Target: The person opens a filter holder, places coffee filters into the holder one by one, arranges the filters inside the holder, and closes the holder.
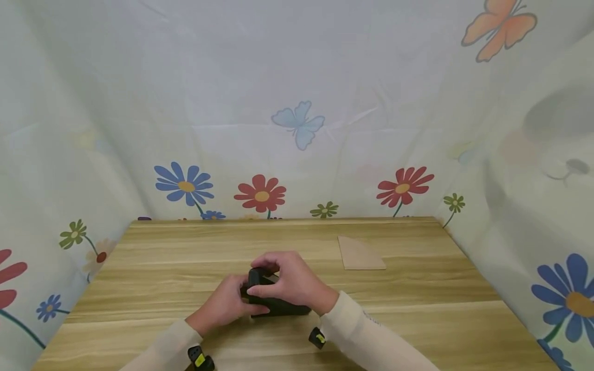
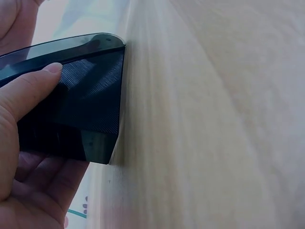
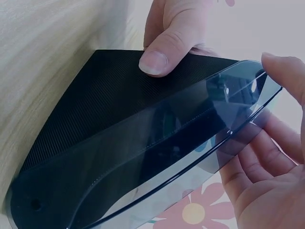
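Observation:
A black wedge-shaped box (image 1: pixel 283 307) with finely ribbed faces and a clear smoky lid (image 3: pixel 190 114) stands on the table before me. My left hand (image 1: pixel 227 304) grips its left end, the thumb pressed on the ribbed face (image 2: pixel 90 100) and the fingers behind it. From above, my right hand (image 1: pixel 292 281) pinches the upper end of the lid, its thumb at the near edge and its fingers curled under the far side. Along one side of the lid, in the right wrist view, a gap shows between it and the black body. The box's far side is hidden.
Behind the box, to the right, a flat beige sheet (image 1: pixel 362 255) with one curved edge lies on the wood-grain table (image 1: pixel 185 247). A printed curtain (image 1: pixel 223 103) with flowers and butterflies hangs around the table's back and sides.

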Demonstrator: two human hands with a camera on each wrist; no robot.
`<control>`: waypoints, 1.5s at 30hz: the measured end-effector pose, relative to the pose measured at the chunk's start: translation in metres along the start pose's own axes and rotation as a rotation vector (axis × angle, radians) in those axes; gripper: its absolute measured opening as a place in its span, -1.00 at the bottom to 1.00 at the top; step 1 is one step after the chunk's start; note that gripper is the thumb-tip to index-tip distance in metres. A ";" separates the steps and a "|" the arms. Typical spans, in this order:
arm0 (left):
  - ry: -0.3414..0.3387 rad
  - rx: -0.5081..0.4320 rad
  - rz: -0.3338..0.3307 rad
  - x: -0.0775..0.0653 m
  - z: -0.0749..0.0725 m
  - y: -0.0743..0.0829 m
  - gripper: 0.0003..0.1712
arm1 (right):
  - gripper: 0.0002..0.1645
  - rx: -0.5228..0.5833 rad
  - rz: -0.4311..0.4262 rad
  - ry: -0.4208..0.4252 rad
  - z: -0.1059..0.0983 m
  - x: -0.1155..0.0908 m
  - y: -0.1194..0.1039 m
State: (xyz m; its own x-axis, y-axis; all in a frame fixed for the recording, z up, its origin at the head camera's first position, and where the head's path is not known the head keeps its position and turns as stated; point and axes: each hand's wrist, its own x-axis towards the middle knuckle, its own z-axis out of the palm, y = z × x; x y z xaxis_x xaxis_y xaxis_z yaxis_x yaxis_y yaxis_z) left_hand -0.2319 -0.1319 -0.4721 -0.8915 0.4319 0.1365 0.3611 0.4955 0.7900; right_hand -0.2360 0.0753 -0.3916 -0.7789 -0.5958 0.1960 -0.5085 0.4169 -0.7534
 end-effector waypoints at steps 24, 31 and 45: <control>-0.022 -0.063 0.017 -0.004 0.001 -0.003 -0.55 | -0.45 0.086 0.014 0.069 -0.010 -0.011 0.005; -0.031 -0.050 0.000 -0.004 0.000 -0.002 -0.56 | -0.46 0.170 -0.005 0.087 -0.020 -0.019 0.011; -0.045 -0.068 -0.031 -0.009 -0.001 0.001 -0.57 | -0.50 0.247 -0.028 0.135 -0.037 -0.038 0.020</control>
State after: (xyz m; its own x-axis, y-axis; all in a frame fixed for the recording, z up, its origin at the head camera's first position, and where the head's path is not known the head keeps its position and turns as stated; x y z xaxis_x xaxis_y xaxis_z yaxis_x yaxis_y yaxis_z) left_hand -0.2239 -0.1357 -0.4715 -0.8883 0.4512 0.0855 0.3124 0.4573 0.8326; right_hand -0.2304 0.1314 -0.3904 -0.8162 -0.5009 0.2879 -0.4380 0.2116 -0.8737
